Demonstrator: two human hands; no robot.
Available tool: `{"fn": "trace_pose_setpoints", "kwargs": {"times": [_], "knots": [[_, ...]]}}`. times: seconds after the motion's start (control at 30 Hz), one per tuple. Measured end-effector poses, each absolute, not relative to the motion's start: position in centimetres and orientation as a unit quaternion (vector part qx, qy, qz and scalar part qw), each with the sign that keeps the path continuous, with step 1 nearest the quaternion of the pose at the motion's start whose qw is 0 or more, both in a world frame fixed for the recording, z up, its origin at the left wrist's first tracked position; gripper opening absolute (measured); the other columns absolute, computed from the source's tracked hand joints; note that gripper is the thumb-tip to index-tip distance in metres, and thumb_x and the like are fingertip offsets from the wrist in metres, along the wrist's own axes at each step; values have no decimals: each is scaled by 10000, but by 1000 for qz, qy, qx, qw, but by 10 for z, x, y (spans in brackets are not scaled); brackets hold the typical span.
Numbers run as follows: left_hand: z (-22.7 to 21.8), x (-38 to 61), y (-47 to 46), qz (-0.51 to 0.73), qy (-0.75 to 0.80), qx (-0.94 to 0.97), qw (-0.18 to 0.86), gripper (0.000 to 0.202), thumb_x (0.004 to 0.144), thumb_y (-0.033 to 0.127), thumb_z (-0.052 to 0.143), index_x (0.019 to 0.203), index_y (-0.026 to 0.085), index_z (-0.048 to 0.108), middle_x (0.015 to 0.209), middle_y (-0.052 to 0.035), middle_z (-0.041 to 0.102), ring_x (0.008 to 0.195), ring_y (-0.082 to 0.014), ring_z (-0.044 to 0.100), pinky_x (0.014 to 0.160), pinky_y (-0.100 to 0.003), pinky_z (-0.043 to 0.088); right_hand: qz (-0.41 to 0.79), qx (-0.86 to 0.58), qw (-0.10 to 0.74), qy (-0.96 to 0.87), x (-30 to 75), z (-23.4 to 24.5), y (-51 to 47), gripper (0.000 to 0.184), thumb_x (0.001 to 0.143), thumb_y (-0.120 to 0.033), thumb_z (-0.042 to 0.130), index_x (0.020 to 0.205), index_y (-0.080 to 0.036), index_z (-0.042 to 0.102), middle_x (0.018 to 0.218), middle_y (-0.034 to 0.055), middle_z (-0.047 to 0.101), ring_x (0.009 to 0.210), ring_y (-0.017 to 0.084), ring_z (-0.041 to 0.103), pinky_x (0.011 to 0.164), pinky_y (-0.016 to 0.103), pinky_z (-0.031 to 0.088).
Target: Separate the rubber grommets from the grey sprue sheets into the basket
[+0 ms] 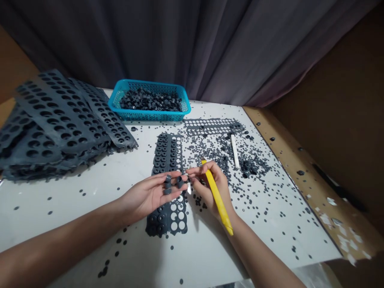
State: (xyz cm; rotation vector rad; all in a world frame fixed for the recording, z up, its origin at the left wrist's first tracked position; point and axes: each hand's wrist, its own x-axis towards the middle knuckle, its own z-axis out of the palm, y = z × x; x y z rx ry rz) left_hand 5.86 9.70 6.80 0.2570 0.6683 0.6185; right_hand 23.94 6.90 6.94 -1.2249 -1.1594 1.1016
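Note:
My left hand (150,196) is turned palm up over a perforated black rubber sheet (167,152). Several small black rubber rings (168,186) rest among its fingers. My right hand (214,186) grips a long, flat yellow tool (217,196), which slants back towards my wrist. The fingertips of both hands almost meet, close to one ring (179,182). Whether the right fingertips touch that ring is hard to make out. Raised rings stand in the sheet's left and middle rows, while its right part has open round holes.
A blue basket (150,116) full of small black pieces stands at the back. Perforated rubber sheets (63,116) are piled on the left. Another punched sheet (213,126) lies behind my right hand, near a white strip (235,151). Small black discs (207,154) litter the white table.

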Motion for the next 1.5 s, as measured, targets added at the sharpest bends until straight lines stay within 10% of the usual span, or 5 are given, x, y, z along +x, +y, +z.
{"fn": "trace_pose_setpoints", "kwargs": {"times": [0.13,0.73,1.5], "knots": [[70,60,100,292,331,112,890,265,892,159,424,1050,116,632,1121,-126,647,1070,-273,591,922,-367,482,383,-548,530,-521,242,73,68,216,752,-117,568,807,-235,395,1040,74,682,1040,211,596,894,388,420],[75,61,99,299,271,52,914,457,931,234,336,1359,73,329,1218,-151,589,1104,-225,572,1025,-369,370,335,-516,565,-549,230,73,60,291,750,-136,650,745,-237,377,866,38,707,814,184,640,756,346,486],[110,50,127,380,326,122,857,375,937,242,321,1231,50,451,1128,-181,616,1044,-225,604,920,-332,471,297,-463,490,-676,233,71,54,226,783,-204,601,787,-239,378,866,32,677,781,191,611,729,342,432]]}}
